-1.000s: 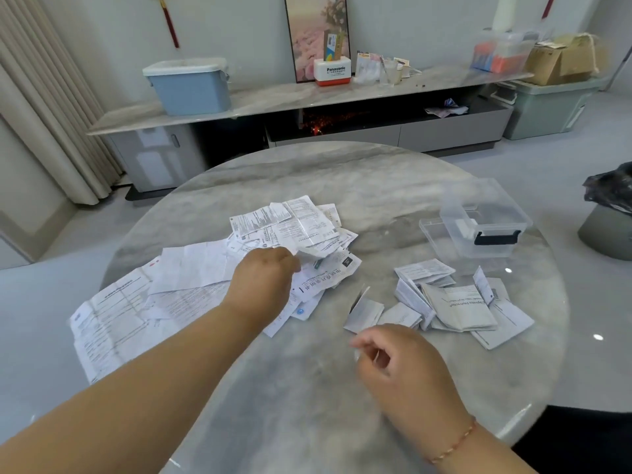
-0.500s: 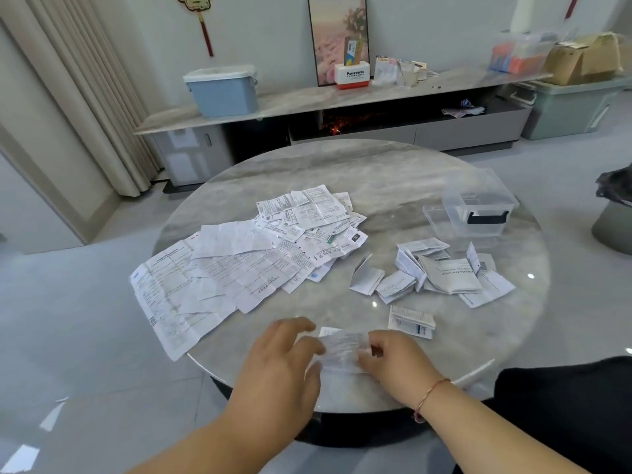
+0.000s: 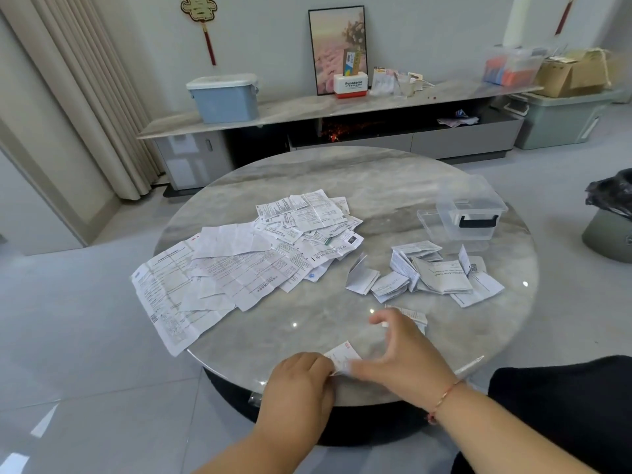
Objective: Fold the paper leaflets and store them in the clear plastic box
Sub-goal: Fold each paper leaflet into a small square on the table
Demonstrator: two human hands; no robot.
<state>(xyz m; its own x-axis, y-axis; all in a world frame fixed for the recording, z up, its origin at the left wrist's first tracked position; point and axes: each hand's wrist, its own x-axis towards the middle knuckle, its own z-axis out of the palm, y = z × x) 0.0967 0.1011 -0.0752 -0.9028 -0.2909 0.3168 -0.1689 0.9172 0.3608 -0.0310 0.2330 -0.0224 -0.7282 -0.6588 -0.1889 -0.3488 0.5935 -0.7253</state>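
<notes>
A small white leaflet (image 3: 342,357) lies at the near edge of the round marble table (image 3: 342,172). My left hand (image 3: 301,378) pinches its left end. My right hand (image 3: 400,354) rests on the leaflet's right part, fingers spread and blurred. A heap of unfolded leaflets (image 3: 246,261) covers the table's left half. Several folded leaflets (image 3: 437,271) lie at the right, one more folded leaflet (image 3: 415,314) just beyond my right hand. The clear plastic box (image 3: 472,213) with a black handle stands at the far right beside its clear lid (image 3: 427,220).
A low TV cabinet (image 3: 342,111) runs along the far wall with a blue bin (image 3: 224,97) and a framed picture (image 3: 337,49). A bin with a black bag (image 3: 608,220) stands right of the table. Black clothing (image 3: 564,405) is at the lower right.
My left hand drew a leaflet from the heap to the near edge. Both hands now work on it; the right hand has swept across it while the left keeps pinching the left end.
</notes>
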